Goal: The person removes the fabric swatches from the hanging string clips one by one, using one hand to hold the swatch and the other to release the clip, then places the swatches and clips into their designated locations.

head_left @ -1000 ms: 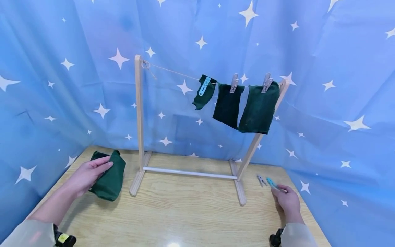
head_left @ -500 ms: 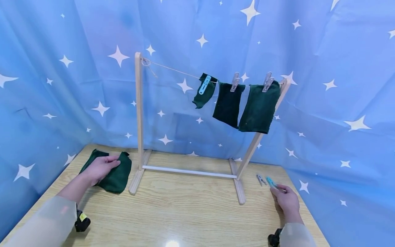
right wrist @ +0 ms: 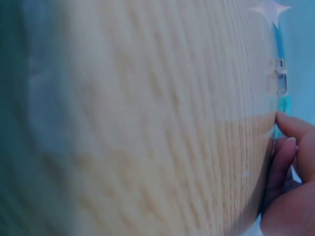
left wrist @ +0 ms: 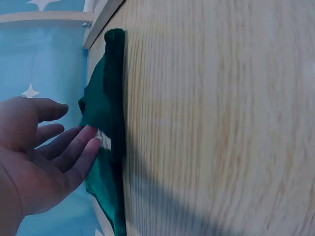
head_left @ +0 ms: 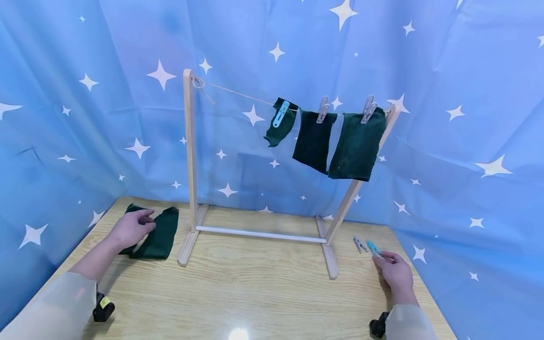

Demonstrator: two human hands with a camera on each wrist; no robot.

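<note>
At the left of the head view my left hand (head_left: 131, 230) hovers over two dark green cloths, its fingers loose and the thumb apart. The nearer cloth (head_left: 160, 237) lies flat on the table, and the other cloth (head_left: 133, 207) is partly hidden behind the hand. In the left wrist view two fingertips overlap the edge of the green cloth (left wrist: 110, 93), with nothing gripped. On the right, my right hand (head_left: 397, 274) pinches a turquoise clothespin (head_left: 372, 247) between thumb and fingers, low over the table. Right beside it lies a grey clothespin (head_left: 359, 244).
A wooden drying rack (head_left: 190, 151) with a white lower bar (head_left: 261, 234) stands mid-table. From its string hang a small green cloth (head_left: 278, 134) with a turquoise clothespin (head_left: 281, 114), and two larger green cloths (head_left: 312, 141) with grey clothespins. A starry blue curtain (head_left: 238, 38) encloses the table.
The left hand has let go of the green cloth, which has come down from its grasp onto the table. My right hand keeps its pinch on the turquoise clothespin, hardly moved.
</note>
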